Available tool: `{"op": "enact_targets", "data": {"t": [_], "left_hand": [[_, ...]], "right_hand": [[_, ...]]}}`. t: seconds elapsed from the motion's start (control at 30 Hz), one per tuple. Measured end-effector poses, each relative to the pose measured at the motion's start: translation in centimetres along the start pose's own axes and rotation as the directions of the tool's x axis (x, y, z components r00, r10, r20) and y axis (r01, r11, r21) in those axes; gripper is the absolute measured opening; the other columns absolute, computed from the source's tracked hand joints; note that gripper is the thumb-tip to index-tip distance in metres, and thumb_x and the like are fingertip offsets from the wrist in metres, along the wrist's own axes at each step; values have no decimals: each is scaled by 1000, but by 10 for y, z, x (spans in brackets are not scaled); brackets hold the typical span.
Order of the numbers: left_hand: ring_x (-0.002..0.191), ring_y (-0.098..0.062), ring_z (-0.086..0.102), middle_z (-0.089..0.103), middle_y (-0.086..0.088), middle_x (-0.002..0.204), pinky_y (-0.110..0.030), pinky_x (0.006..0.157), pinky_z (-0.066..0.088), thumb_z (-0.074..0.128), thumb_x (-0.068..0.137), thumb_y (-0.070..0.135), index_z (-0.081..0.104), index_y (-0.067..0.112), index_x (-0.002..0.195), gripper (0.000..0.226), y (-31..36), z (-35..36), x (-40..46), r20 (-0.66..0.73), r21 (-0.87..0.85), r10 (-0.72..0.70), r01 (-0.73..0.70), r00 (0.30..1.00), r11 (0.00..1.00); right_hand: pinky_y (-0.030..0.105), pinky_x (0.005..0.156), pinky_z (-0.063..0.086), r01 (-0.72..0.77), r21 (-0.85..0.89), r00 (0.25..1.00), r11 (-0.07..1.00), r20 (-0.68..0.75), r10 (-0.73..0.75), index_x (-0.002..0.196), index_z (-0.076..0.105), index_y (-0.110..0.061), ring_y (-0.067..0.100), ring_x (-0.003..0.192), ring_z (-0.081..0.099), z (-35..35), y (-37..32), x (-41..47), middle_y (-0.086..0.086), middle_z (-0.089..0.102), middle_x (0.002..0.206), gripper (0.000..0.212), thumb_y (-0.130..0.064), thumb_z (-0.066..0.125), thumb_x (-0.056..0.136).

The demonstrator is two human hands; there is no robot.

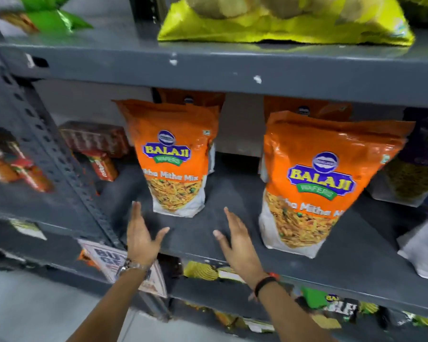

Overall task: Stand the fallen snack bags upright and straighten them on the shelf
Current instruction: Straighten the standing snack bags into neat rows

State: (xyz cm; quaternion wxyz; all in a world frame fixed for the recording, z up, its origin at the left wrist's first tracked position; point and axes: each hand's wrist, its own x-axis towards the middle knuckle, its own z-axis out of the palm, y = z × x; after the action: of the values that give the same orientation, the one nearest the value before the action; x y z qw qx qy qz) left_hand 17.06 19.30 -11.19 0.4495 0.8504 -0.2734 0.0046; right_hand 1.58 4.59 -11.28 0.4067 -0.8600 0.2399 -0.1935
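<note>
Two orange Balaji snack bags stand upright on the grey middle shelf [232, 193]. The left orange bag [173, 156] stands further back; the right orange bag [324, 183] is nearer the front edge. More orange bags [307, 107] show behind them. My left hand [141, 233] and my right hand [237, 240] hover over the shelf's front edge, palms facing each other, fingers spread, holding nothing. Both are just below and in front of the left bag, not touching it.
A purple-and-white bag [418, 169] and a white bag [425, 248] stand at the right. Red packets [97, 149] sit at the back left. A yellow-green bag [282, 21] lies on the upper shelf. A slotted upright post [59, 156] rises at the left. More packs fill the lower shelf.
</note>
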Motion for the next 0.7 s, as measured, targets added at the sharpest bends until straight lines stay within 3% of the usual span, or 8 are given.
{"op": "enact_targets", "data": {"t": [0.07, 0.2, 0.3, 0.43, 0.53, 0.7], "left_hand": [[141, -29, 10, 7, -9, 151, -38, 113, 13, 70, 71, 32, 4, 3, 139, 99, -18, -6, 21, 104, 20, -22, 20, 994, 1000], [141, -26, 6, 4, -11, 153, -42, 116, 13, 72, 67, 33, -1, 8, 140, 106, -37, 1, 46, 251, -17, -36, 42, 967, 999], [140, -29, 13, 14, -13, 153, -45, 114, 15, 77, 66, 21, 0, 11, 141, 108, -39, 8, 66, 254, -46, -69, 84, 965, 995], [135, -30, 30, 36, -7, 146, -48, 114, 3, 75, 67, 25, 8, 19, 141, 99, -39, 12, 82, 249, -14, -18, 22, 968, 1000], [133, -27, 34, 43, -5, 142, -47, 114, -3, 73, 69, 27, 19, 22, 138, 88, -41, 13, 83, 239, 10, -29, 27, 971, 1000], [130, -31, 37, 47, -6, 139, -52, 114, -1, 72, 69, 19, 25, 22, 135, 81, -43, 7, 73, 240, -20, 2, 3, 971, 1000]], "right_hand": [[24, 112, 11, -97, 48, 994, 994, 60, 94, 143, 5, -18, 17, 142, 9, 25, -8, 21, 5, 12, 155, 66, -34, 44, 92], [31, 115, 13, -145, 26, 988, 989, 59, 143, 143, 3, -12, 20, 142, 10, 48, -14, 53, 7, 9, 156, 92, -39, 64, 79], [41, 115, 25, -166, 62, 986, 984, 24, 165, 141, 13, -14, 22, 139, 23, 51, -18, 72, 5, 25, 151, 104, -37, 79, 64], [41, 101, 40, -153, 32, 987, 988, -55, 154, 125, 39, -15, 25, 120, 45, 57, -19, 83, 7, 52, 129, 77, -31, 80, 62], [38, 91, 42, -164, -22, 985, 986, -65, 162, 115, 43, -13, 28, 111, 46, 59, -17, 83, 11, 56, 120, 63, -29, 77, 65], [36, 94, 41, -188, -8, 978, 982, -90, 186, 113, 44, -13, 27, 112, 44, 66, -21, 71, 11, 55, 120, 60, -26, 78, 64]]}}
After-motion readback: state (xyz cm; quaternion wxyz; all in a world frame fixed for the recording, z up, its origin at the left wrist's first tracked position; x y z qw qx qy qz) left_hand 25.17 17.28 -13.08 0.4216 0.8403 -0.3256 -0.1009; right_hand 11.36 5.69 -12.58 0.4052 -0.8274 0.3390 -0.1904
